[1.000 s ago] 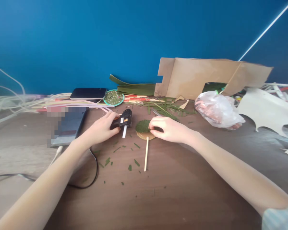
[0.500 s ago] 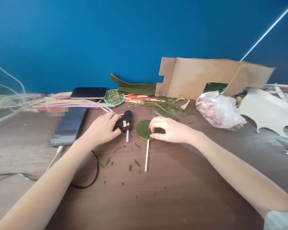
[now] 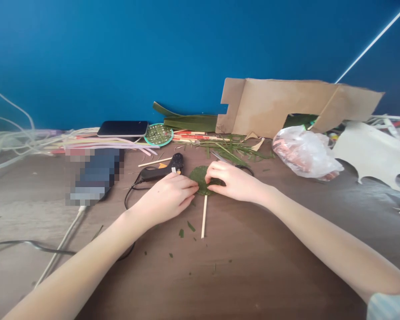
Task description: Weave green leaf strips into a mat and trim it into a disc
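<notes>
A round green disc [image 3: 199, 174], covered in what looks like leaf pieces, lies flat on the table with a pale wooden stick [image 3: 204, 218] running from its lower edge towards me. My right hand [image 3: 231, 180] is curled over the disc's right side, fingertips and thumb closed on it. At the left edge, my left hand [image 3: 168, 195] has its fingers drawn together and touching the disc. Just beyond the left hand lies a black glue gun [image 3: 158, 172], held by neither hand. Small green leaf scraps [image 3: 190, 226] are scattered near the stick.
A phone [image 3: 123, 129] and a teal-rimmed disc [image 3: 159, 134] lie at the back left, by a tablet-like device [image 3: 100, 178] and cables. Leaf strips, scissors [image 3: 220, 156], folded cardboard [image 3: 270, 106], a plastic bag [image 3: 305, 151] and cut white sheet [image 3: 376, 153] line the back and right.
My left hand has let go of the glue gun, which now lies on its side, and has moved right to the disc's left edge. My right hand has stayed at the disc.
</notes>
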